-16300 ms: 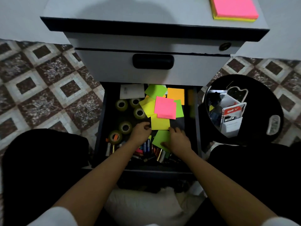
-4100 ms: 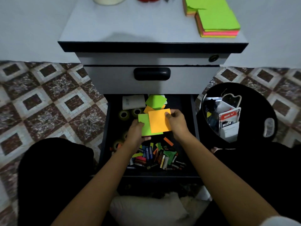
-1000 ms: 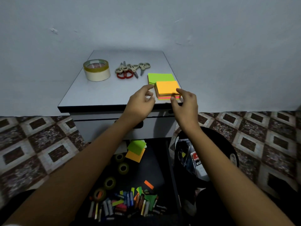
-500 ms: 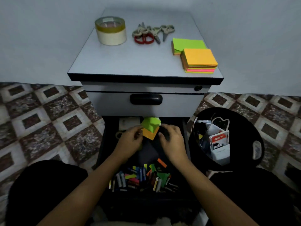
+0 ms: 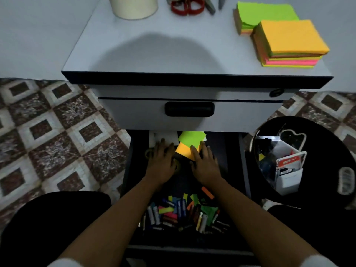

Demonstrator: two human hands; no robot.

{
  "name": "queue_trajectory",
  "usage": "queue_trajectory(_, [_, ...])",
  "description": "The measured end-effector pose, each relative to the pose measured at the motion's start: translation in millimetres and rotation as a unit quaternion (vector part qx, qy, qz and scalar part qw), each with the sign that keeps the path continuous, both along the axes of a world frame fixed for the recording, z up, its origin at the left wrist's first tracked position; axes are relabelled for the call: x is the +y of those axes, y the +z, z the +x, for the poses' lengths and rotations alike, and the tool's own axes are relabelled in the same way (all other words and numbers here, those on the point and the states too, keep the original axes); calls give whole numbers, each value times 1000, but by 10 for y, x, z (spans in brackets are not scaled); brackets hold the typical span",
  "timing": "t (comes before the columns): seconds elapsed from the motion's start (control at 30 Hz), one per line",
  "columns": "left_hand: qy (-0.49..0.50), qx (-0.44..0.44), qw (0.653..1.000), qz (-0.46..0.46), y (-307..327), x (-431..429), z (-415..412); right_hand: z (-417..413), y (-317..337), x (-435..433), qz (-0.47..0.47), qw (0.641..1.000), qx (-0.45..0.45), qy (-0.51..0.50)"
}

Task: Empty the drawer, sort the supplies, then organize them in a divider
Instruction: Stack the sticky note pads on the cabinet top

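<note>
The lower drawer (image 5: 234,151) of a grey cabinet stands pulled out. At its back lie a green sticky pad (image 5: 192,138) and an orange sticky pad (image 5: 185,152) beside a white card (image 5: 163,136). My left hand (image 5: 161,162) lies flat with straight fingers at the pads' left edge, partly covering a tape roll (image 5: 148,153). My right hand (image 5: 204,163) lies flat with its fingertips on the orange pad. Batteries, markers and paper flags (image 5: 181,212) fill the drawer's front.
On the cabinet top (image 5: 154,45) sit a stack of sticky pads (image 5: 289,45) with an orange pad uppermost, a green-topped stack (image 5: 265,14), red-handled scissors (image 5: 187,7) and a large tape roll (image 5: 133,6). A black round bin (image 5: 327,155) holding a divider (image 5: 285,166) stands at right.
Both hands came down from the stack on the cabinet top into the drawer and now reach farther back onto the green and orange pads.
</note>
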State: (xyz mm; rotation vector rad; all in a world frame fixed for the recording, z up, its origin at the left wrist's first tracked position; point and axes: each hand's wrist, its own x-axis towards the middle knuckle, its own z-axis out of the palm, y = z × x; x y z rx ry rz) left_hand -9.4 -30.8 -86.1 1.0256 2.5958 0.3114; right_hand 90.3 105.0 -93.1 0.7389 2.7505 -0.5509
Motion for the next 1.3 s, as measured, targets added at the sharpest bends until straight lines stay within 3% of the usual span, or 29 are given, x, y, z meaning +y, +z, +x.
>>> queue_trajectory(0.17, [-14, 18, 997, -71, -126, 91, -107, -272, -27, 192, 23, 998, -37, 36])
queue_trajectory(0.37, [-8, -46, 996, -82, -100, 84, -157, -352, -22, 285, 15, 995, -88, 43])
queue_trajectory(0.7, [-14, -59, 995, -78, -89, -153, 168, 109, -25, -26, 58, 996, -67, 15])
queue_trajectory(0.87, [-26, -24, 995, -95, -107, -300, 267, 238, 30, -103, 59, 996, -59, 12])
queue_trajectory(1.07, [-33, -28, 994, -103, -107, -441, 294, 71, 51, -41, 52, 998, -19, 16])
queue_trajectory(1.3, [-40, -24, 995, -92, -130, -538, 300, -309, 55, 255, 3, 990, -108, 91])
